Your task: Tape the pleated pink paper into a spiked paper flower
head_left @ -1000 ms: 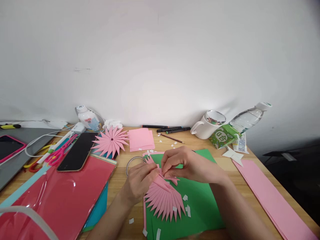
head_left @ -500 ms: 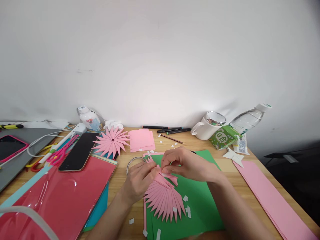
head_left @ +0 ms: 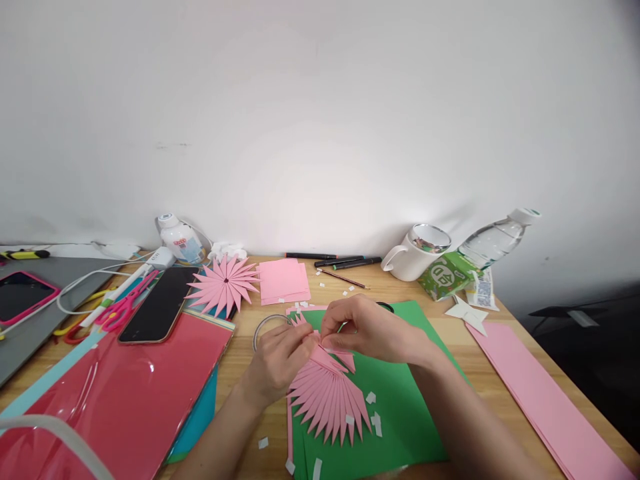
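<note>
A pink pleated paper fan [head_left: 333, 403] with pointed tips lies over green paper sheets [head_left: 400, 413]. My left hand [head_left: 277, 360] is closed on the upper left part of the fan, fingers pinching its folded pleats. From the other side my right hand [head_left: 367, 330] bends over the same folds, thumb and fingers pinched together close to the left fingertips. Something small and whitish shows at the right fingertips; what it is I cannot make out. Small white paper bits [head_left: 377, 425] are scattered on the green sheets, and one rests on the fan.
Behind, left of centre, are a finished pink paper star [head_left: 226, 280] and pink squares [head_left: 283, 280]. Markers [head_left: 350, 261], a pencil [head_left: 343, 277] and a white mug [head_left: 417, 252] line the wall side. A phone [head_left: 159, 303], scissors [head_left: 123, 308] and red folder [head_left: 135, 393] lie left; pink strips [head_left: 545, 400] right.
The right hand has shifted slightly left and turned a little, with its fingers still pinched at the folds. The left hand and the fan have hardly moved.
</note>
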A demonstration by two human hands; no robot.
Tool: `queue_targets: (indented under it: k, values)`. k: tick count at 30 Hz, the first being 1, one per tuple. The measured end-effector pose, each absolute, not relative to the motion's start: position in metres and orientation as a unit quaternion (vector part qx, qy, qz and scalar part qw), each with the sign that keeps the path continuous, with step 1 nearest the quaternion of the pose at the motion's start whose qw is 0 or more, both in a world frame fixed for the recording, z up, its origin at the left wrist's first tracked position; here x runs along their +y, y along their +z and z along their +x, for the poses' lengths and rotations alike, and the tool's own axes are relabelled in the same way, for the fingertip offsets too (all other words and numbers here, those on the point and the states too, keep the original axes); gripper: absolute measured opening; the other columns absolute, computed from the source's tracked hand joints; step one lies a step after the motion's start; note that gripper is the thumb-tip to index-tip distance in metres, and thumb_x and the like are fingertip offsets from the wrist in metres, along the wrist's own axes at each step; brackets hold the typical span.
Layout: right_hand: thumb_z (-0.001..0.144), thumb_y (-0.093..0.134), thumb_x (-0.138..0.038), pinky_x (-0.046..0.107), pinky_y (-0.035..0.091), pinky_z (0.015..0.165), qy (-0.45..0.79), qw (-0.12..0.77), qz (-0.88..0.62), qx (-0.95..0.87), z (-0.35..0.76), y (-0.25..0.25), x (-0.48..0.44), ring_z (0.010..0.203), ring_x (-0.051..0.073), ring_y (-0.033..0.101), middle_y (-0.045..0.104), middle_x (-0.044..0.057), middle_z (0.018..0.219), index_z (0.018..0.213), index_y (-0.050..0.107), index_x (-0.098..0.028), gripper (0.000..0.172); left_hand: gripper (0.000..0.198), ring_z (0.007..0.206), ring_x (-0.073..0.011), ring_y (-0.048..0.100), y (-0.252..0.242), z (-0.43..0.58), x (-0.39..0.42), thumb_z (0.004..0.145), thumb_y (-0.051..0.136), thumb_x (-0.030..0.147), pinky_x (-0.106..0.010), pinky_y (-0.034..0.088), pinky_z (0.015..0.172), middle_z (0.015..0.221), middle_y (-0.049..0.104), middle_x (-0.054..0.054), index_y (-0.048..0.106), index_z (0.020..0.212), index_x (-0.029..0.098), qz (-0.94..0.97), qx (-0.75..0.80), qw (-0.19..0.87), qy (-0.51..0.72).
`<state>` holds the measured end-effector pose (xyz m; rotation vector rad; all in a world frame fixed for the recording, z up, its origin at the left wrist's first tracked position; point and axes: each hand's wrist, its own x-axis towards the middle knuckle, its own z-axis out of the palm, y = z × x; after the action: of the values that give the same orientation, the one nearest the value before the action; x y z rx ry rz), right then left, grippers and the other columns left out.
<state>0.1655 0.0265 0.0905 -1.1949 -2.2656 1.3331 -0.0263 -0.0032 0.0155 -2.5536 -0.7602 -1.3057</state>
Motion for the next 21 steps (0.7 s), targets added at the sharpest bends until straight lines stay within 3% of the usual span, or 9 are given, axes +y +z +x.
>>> queue_targets:
  k: [21]
  values:
    - [0.072,0.054,-0.016,0.020,0.037,0.048,0.475,0.137,-0.435,-0.753,0.1626,0.0892,0.0235,0.054,0.010,0.050,0.060,-0.001,0.061,0.064,0.061,-0.015,0.010,0.022,0.067,-0.0164,0.064,0.0197,-0.0260,-0.0035,0.093,0.036,0.012,-0.029,0.053,0.059,0.081,0.069,-0.013,0.059,0.094,0.011,-0.859,-0.271,0.087,-0.426]
